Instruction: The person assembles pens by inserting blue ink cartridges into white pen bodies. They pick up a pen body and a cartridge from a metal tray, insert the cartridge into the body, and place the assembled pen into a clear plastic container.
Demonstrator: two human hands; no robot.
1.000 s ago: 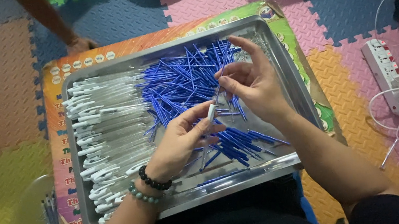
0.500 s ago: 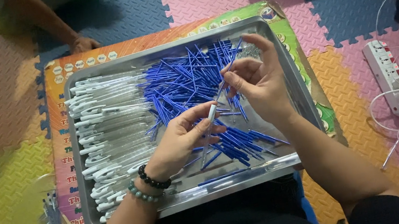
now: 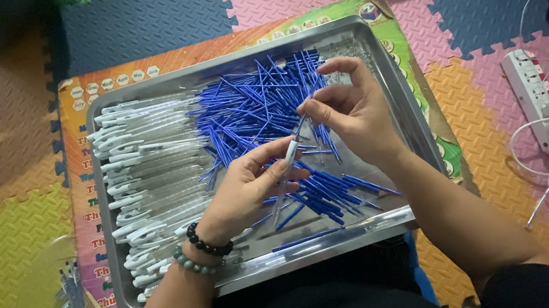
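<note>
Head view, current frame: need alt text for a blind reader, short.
Seen from above, a person's left hand holds a clear pen barrel while the right hand feeds a blue refill into it, over a metal tray. The tray holds rows of clear barrels and a heap of blue refills.

Two beaded bracelets (image 3: 202,251), bare forearms
</note>
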